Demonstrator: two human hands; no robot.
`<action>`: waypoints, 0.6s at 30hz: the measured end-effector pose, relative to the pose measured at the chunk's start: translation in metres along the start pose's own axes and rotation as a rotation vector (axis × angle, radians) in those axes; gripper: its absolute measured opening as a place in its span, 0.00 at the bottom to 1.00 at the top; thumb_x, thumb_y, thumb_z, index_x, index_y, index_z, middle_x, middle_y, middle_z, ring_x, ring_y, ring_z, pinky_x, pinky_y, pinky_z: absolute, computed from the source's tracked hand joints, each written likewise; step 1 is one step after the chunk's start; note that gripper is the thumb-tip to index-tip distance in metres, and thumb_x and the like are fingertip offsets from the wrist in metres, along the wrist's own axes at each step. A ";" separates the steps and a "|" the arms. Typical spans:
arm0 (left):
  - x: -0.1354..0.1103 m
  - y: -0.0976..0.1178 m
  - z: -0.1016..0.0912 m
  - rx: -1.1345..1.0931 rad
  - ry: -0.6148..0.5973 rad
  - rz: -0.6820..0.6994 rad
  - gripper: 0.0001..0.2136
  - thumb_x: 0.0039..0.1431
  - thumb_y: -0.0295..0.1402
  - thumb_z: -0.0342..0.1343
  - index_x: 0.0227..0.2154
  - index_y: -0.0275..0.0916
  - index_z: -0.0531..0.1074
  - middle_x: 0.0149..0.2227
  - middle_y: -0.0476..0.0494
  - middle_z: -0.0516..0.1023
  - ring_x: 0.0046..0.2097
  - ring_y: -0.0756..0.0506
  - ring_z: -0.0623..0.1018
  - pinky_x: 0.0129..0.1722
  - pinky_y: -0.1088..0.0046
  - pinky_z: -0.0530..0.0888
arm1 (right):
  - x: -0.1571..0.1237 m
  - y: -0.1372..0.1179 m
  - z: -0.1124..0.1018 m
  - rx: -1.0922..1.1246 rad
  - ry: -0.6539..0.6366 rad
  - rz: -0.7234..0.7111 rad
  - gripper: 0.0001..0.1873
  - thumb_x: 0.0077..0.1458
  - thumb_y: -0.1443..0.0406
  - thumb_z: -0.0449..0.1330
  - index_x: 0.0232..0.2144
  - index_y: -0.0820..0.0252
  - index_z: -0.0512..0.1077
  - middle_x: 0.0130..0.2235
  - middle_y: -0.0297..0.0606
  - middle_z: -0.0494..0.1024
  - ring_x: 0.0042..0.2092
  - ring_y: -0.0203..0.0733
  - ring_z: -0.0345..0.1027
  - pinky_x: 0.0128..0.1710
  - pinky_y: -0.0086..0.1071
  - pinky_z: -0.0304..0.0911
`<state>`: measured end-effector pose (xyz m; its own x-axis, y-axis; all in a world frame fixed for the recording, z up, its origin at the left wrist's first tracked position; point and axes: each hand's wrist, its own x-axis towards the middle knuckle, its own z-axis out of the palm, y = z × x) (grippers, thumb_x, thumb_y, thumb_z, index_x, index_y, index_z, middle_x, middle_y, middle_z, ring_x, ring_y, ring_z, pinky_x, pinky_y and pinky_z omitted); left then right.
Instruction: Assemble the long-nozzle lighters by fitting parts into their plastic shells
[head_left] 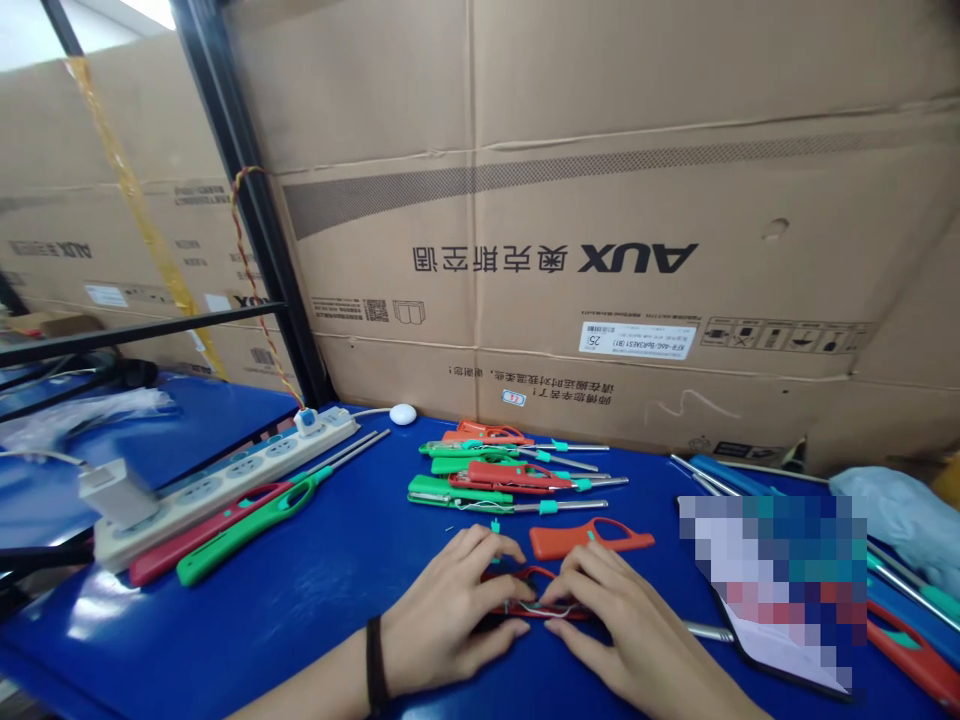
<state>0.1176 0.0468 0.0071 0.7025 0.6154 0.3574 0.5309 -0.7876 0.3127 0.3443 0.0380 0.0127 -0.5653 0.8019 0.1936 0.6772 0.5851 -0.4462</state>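
**What do the hands rest on, and where?**
Low in the frame, just right of centre, over a blue table (pixel 255 625). The left hand (pixel 450 610) and the right hand (pixel 630 625) come in from the bottom edge and nearly meet. Between them lies a dark red lighter shell (pixel 532 607), flat, with a thin bare wire (pixel 561 610) running along it.

**How is each grip?**
Both are nearly closed and curl downward. The left grip holds one end of the shell between thumb and fingers, and the right grip holds the other end the same way. Together they hide much of the shell. A black band (pixel 375 665) circles the left wrist.

**What lies just beyond the hands?**
Just above the right hand, apart from it, is an orange-red lighter handle (pixel 592 540). Farther up is a loose pile of green and red long lighters (pixel 510 470) with metal nozzles and teal collars.

**And the rest of the table?**
To the left, a white power strip (pixel 225 490) lies beside a red lighter (pixel 202 535) and a green lighter (pixel 247 525). Cardboard cartons (pixel 600 200) printed AUX stand behind. At lower right, a pixelated blur (pixel 772 590) hides whatever is there.
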 end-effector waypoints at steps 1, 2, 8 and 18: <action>0.000 0.000 0.001 -0.020 -0.006 -0.016 0.08 0.60 0.30 0.56 0.43 0.43 0.71 0.49 0.43 0.68 0.47 0.42 0.68 0.48 0.64 0.68 | 0.000 0.000 0.000 0.001 0.000 0.002 0.07 0.55 0.71 0.59 0.36 0.54 0.70 0.38 0.33 0.72 0.43 0.42 0.66 0.44 0.37 0.63; 0.000 0.000 0.002 -0.040 -0.011 -0.026 0.08 0.60 0.30 0.56 0.42 0.43 0.71 0.49 0.43 0.68 0.47 0.42 0.68 0.48 0.64 0.67 | 0.000 0.000 0.000 0.001 -0.001 0.000 0.07 0.55 0.71 0.59 0.35 0.54 0.70 0.38 0.33 0.72 0.42 0.42 0.66 0.43 0.37 0.63; 0.001 0.000 0.005 -0.108 0.009 -0.019 0.07 0.60 0.26 0.55 0.40 0.42 0.70 0.47 0.43 0.68 0.47 0.43 0.68 0.47 0.65 0.67 | 0.001 -0.001 0.002 0.016 0.009 -0.001 0.08 0.55 0.73 0.59 0.34 0.55 0.69 0.38 0.33 0.72 0.42 0.41 0.67 0.43 0.35 0.64; 0.003 0.000 0.006 -0.137 0.090 0.042 0.03 0.60 0.25 0.56 0.36 0.39 0.71 0.44 0.43 0.70 0.45 0.46 0.69 0.45 0.70 0.68 | 0.001 -0.002 0.002 0.010 0.000 0.006 0.09 0.54 0.74 0.59 0.34 0.55 0.70 0.37 0.34 0.72 0.41 0.41 0.68 0.42 0.33 0.63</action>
<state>0.1224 0.0481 0.0026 0.6743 0.5872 0.4477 0.4283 -0.8049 0.4107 0.3414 0.0371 0.0117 -0.5613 0.8052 0.1913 0.6758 0.5794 -0.4557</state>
